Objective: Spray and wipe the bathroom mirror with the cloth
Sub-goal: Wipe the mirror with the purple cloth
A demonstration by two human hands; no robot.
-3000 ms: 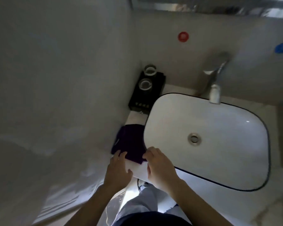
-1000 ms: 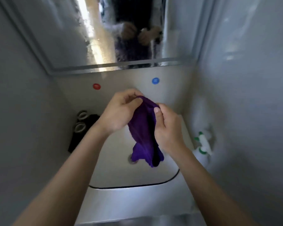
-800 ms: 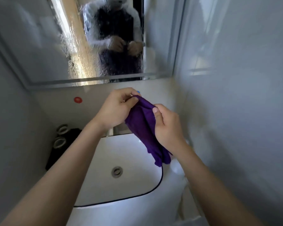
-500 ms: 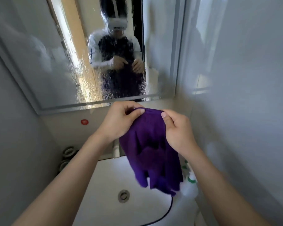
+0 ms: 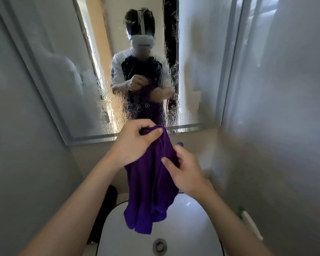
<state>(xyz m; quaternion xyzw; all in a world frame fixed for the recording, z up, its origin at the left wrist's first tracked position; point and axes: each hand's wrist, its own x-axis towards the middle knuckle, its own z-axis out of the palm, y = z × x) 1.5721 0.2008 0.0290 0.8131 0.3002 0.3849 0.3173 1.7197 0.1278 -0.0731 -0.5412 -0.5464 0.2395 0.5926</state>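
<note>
Above the sink (image 5: 174, 235), both hands now hold the purple cloth (image 5: 151, 185) up just below the mirror (image 5: 63, 71); three seconds back it lay on the tabletop left of the sink, both hands at its near edge. Left hand (image 5: 135, 143) pinches the top corner between thumb and curled fingers; right hand (image 5: 185, 172) grips a fold lower on the right edge. Cloth hangs loose, lower hem over the bowl, not touching it.

Mirror glass carries droplets and run streaks across its middle and lower part, so spraying looks done. Judgement: cloth is being arranged for the first wipe; wiping not yet begun.

Nearby: spray bottle (image 5: 248, 220) right of the sink, against the wall, partly visible. Dark object left of the sink, mostly hidden by the left forearm. Nothing visible between cloth and mirror.
</note>
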